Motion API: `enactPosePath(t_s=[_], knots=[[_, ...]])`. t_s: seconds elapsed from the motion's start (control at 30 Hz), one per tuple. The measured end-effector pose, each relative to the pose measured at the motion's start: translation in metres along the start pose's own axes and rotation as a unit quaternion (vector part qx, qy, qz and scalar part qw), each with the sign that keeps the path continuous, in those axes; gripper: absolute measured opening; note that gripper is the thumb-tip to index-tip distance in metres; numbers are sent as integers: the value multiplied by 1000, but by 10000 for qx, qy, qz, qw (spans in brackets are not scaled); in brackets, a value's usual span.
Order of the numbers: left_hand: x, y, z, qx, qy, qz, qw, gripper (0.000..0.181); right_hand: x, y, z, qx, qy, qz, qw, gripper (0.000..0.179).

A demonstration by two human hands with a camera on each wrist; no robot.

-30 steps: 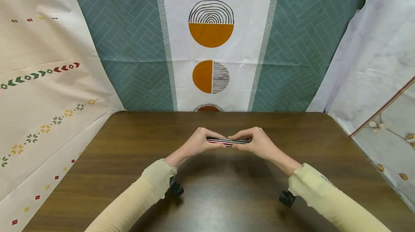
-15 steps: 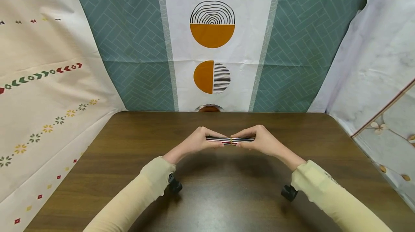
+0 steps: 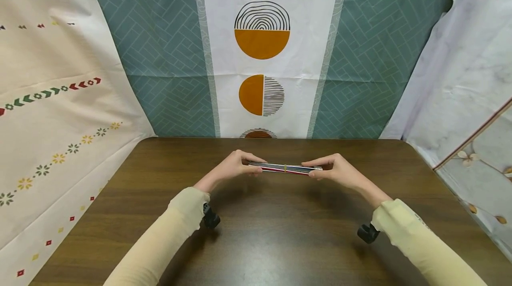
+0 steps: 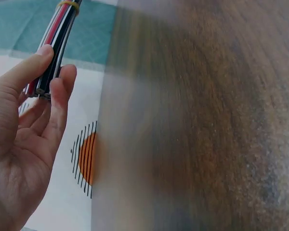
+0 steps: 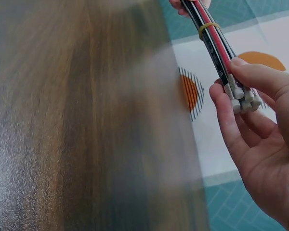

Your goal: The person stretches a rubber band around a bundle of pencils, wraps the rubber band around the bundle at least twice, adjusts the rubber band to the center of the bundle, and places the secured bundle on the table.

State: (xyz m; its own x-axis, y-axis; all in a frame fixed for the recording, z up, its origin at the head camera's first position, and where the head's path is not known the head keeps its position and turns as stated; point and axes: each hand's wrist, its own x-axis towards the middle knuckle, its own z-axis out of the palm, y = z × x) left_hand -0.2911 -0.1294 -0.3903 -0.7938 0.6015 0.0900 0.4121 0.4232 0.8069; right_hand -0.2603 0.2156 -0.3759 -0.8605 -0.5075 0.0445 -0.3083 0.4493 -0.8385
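Note:
A bundle of striped pencils [image 3: 276,168], red, black and white, is held level above the table between both hands. A yellowish rubber band [image 5: 208,28] circles the bundle near its middle. My left hand [image 3: 232,167] pinches the left end between thumb and fingers; in the left wrist view the plain pencil ends [image 4: 41,90] show just past the thumb. At the other end, my right hand [image 3: 340,171] grips with thumb and fingers. White erasers [image 5: 245,100] of several pencils stick out there in the right wrist view.
The brown wooden table [image 3: 256,232] reaches back to a teal and white curtain [image 3: 176,55]. Patterned cloth [image 3: 48,99] hangs at the left and marbled cloth [image 3: 472,55] at the right. A black wrist camera [image 3: 211,217] sits under the left sleeve, another [image 3: 368,232] under the right.
Both hands have moved apart along the pencil bundle, from near the rubber band out to its ends. More of the pencils shows between them, and the bundle now tilts slightly down to the right.

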Motion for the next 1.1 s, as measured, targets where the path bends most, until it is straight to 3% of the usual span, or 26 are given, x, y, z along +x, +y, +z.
enactPosePath(t_s=[0.33, 0.6, 0.83, 1.1], knots=[[10, -12, -3, -232, 226, -414, 9986, 26, 7, 23, -4, -52, 337, 203, 9992, 41], [21, -25, 1, 267, 639, -780, 9945, 24, 19, 35, -1, -108, 573, 436, 9973, 39], [29, -36, 10, 593, 1053, -701, 9902, 24, 27, 43, 3, -40, 722, 693, 9950, 40], [31, -44, 18, 664, 898, -884, 9898, 23, 28, 52, 7, -241, 725, 980, 9922, 42]])
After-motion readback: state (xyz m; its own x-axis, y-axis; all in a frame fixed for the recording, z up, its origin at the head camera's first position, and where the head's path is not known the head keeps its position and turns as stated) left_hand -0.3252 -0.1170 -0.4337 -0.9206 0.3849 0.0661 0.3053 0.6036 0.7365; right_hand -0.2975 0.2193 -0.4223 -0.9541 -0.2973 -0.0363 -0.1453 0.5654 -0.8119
